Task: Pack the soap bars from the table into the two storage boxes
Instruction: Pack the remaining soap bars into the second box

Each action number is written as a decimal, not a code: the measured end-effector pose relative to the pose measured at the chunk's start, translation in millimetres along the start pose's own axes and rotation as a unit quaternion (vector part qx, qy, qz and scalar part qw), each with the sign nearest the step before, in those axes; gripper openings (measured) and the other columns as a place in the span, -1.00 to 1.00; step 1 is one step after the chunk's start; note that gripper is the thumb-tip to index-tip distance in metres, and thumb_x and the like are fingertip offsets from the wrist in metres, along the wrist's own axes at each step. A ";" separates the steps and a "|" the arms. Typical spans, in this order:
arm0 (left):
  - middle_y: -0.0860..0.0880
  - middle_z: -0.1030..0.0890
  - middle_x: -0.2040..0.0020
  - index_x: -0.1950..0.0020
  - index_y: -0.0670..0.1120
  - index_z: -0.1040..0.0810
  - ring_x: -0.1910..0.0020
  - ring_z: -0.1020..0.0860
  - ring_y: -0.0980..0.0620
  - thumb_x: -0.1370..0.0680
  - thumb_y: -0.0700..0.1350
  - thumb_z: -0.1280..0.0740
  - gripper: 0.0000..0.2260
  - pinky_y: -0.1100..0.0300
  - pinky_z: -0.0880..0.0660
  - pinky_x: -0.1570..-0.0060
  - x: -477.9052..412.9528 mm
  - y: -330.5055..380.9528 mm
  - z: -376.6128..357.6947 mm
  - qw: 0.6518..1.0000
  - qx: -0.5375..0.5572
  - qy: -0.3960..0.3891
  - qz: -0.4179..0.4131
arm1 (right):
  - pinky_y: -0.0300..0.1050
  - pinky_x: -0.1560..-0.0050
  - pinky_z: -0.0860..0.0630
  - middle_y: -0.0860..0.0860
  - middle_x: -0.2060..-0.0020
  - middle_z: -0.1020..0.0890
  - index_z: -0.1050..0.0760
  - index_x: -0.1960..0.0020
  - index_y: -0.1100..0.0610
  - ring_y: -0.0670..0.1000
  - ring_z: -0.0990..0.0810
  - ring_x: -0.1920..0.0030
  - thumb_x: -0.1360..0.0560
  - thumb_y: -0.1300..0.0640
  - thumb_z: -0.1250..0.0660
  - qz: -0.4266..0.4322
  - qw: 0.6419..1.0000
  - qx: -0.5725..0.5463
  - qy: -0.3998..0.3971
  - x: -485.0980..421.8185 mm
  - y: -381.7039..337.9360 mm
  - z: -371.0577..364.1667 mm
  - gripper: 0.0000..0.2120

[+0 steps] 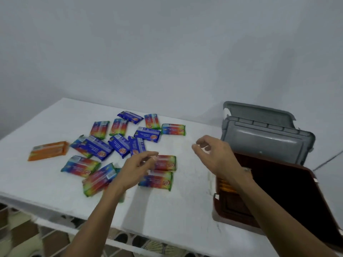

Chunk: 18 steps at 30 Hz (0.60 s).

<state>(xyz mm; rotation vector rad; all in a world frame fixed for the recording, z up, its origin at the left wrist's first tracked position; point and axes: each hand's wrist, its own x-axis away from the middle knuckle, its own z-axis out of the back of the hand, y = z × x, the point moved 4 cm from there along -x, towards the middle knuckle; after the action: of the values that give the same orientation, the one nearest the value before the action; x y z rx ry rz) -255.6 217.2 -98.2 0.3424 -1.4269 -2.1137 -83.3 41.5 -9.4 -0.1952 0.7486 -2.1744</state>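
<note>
Soap bars lie scattered on the worktop — pick-up stage — with left hand and right hand hovering empty, fingers relaxed; next, probably, gripping a near bar for the storage boxes at right.

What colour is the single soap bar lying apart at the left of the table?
The soap bar is orange, seen best in the head view.

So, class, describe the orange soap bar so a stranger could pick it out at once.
Start at the white table and find the scatter of soap bars on it. At the scatter's far left end lies the orange soap bar. It alone is orange, while its neighbours are blue or rainbow-coloured.
</note>
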 end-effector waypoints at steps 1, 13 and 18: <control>0.11 -0.63 -0.11 -0.25 0.13 -0.56 -0.04 -0.63 0.12 -0.59 0.11 -0.26 -0.73 0.10 -0.62 0.00 4.1 -8.3 20.0 1.000 0.007 0.017 0.007 | -0.15 -0.03 -0.50 -0.04 -0.04 -0.62 -0.55 -0.19 0.07 -0.07 -0.55 -0.02 -0.58 -0.11 -0.27 0.006 1.000 -0.008 -0.017 -6.8 -16.7 -13.7 -0.69; 0.02 -0.61 -0.06 -0.20 -0.01 -0.61 -0.02 -0.58 0.07 -0.57 -0.15 -0.34 -0.78 0.18 -0.48 0.06 6.9 -120.6 231.6 0.955 -0.182 0.222 0.069 | -0.05 -0.16 -0.52 0.04 -0.18 -0.61 -0.50 -0.29 0.12 0.01 -0.57 -0.12 -0.59 -0.02 -0.30 0.106 0.980 -0.047 -0.162 -79.7 -171.2 -202.8 -0.67; -0.13 -0.50 -0.37 -0.33 -0.01 -0.54 -0.37 -0.44 -0.13 -0.52 -0.15 -0.41 -0.63 0.00 -0.36 -0.32 -13.3 -173.2 284.1 0.930 -0.310 0.176 0.090 | 0.07 -0.24 -0.48 0.08 -0.28 -0.53 -0.38 -0.42 0.07 0.09 -0.49 -0.25 -0.56 -0.09 -0.33 0.126 0.975 0.001 -0.186 -107.3 -200.1 -266.8 -0.51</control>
<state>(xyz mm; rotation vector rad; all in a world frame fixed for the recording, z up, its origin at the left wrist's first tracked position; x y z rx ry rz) -439.9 490.9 -143.5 0.3032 -0.5226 -2.0890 -242.4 340.1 -99.8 -0.4666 0.5248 -1.8274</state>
